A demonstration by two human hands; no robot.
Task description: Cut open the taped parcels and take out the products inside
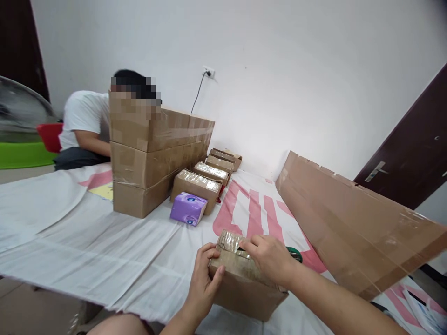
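A small cardboard box (244, 295) with clear tape over its top sits close to me on the cloth-covered surface. My left hand (206, 274) grips its left end, fingers on the top edge and thumb on the near side. Over the taped top, my right hand (267, 256) is closed, its fingertips by a dark spot at the seam; what they hold, if anything, is hidden. Just past the right wrist a green-rimmed object (295, 254) shows in part, its kind unclear. A purple tissue pack (188, 209) lies farther off, leaning towards a row of boxes.
Stacked cartons (129, 167) form a wall on the left; behind it sits another person (85, 116) in a white shirt. Taped boxes (199, 181) line up beside the stack. A long cardboard panel (349, 218) stands on the right. The white and pink cloth (139, 251) has folds.
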